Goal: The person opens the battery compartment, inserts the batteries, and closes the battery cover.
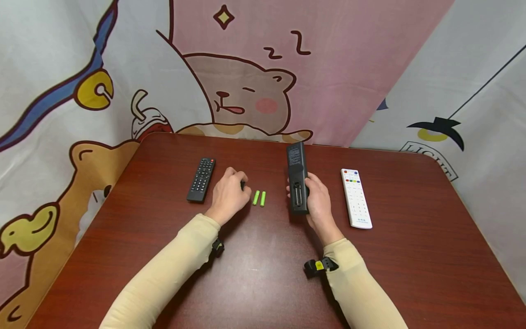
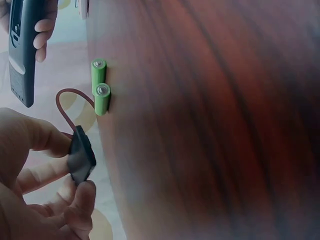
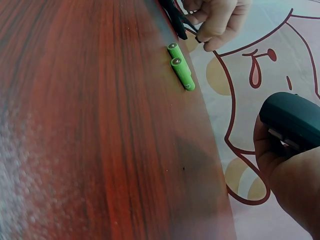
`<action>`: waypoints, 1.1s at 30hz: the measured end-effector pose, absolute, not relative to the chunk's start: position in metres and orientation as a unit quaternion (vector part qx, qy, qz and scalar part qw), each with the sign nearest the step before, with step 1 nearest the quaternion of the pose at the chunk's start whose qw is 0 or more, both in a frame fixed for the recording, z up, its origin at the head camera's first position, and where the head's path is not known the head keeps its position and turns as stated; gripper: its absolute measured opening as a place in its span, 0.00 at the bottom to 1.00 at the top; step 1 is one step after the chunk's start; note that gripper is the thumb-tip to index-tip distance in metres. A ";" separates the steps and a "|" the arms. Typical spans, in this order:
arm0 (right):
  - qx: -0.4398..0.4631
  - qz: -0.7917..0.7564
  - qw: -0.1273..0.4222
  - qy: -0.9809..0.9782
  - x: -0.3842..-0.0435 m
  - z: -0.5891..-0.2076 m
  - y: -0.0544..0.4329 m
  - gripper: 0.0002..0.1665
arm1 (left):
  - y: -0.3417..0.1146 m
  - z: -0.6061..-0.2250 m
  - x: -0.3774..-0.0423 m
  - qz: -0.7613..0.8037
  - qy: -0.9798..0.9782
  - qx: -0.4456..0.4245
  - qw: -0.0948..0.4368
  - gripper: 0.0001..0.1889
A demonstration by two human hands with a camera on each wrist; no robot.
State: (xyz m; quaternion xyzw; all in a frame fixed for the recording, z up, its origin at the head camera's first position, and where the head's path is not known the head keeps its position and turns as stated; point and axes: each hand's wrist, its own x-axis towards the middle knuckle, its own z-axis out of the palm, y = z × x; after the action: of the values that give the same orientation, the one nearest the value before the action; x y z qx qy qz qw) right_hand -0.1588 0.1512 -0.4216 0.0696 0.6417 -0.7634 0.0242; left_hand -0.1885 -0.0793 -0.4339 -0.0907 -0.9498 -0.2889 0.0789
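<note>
In the head view my right hand (image 1: 318, 198) grips a black remote control (image 1: 295, 160), back side up, its battery compartment (image 1: 298, 194) uncovered. Whether a battery lies inside I cannot tell. My left hand (image 1: 229, 192) is over the table to the left, pinching a small dark battery cover (image 2: 81, 157) between thumb and fingers, best seen in the left wrist view. Two green batteries (image 1: 263, 199) lie side by side on the table between the hands, just right of the left hand.
A second black remote control (image 1: 201, 180) lies buttons up, left of the left hand. A white remote control (image 1: 356, 198) lies to the right of the right hand. Behind the brown table (image 1: 255, 283) hangs a printed cloth (image 1: 337, 82).
</note>
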 end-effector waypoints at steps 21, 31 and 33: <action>0.078 -0.764 0.020 0.640 -0.161 -0.422 0.155 0.27 | -0.079 -0.439 -0.201 -0.197 -0.977 -0.081 0.014 0.10; 0.077 -0.764 0.019 0.640 -0.161 -0.421 0.155 0.27 | -0.079 -0.438 -0.205 -0.165 -0.982 -0.086 0.024 0.10; 0.077 -0.764 0.019 0.640 -0.161 -0.422 0.155 0.27 | -0.079 -0.438 -0.205 -0.162 -0.982 -0.088 0.032 0.13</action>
State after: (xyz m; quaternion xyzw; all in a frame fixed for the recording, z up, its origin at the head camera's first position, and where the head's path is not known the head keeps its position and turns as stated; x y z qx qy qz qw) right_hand -0.1608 0.1554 -0.4216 0.0766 0.6400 -0.7643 0.0191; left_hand -0.2047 -0.0786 -0.4379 -0.0883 -0.9823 -0.1623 0.0317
